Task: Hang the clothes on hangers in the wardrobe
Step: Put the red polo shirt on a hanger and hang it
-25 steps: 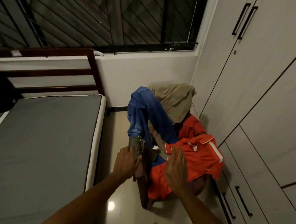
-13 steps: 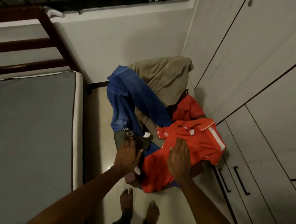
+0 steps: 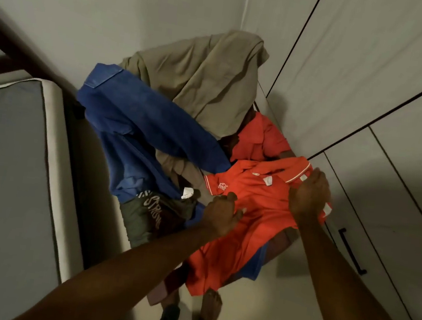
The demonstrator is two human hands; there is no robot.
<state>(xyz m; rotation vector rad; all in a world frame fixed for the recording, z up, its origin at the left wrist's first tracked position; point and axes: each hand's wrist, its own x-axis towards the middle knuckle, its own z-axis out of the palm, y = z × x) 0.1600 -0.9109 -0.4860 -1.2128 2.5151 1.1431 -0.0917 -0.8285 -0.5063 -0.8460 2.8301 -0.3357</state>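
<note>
A pile of clothes covers a chair in the corner. On top at the front lies an orange polo shirt (image 3: 253, 200) with white trim. My right hand (image 3: 308, 197) is closed on its right shoulder near the collar. My left hand (image 3: 223, 212) presses on and pinches the shirt's left side below the sleeve. A blue garment (image 3: 138, 134) drapes over the pile's left side, a khaki garment (image 3: 204, 78) over the chair back, and a dark green printed shirt (image 3: 149, 213) hangs low at the left. No hanger is visible.
The white wardrobe (image 3: 375, 87) with shut doors fills the right, with a drawer handle (image 3: 352, 251) low down. A grey mattress (image 3: 7, 173) on a bed lies at the left. My bare feet (image 3: 209, 304) stand on the pale floor before the chair.
The view has tilted down and come closer to the chair. Both hands moved onto the orange polo shirt, the right hand reaching further right to its shoulder and closing on it.
</note>
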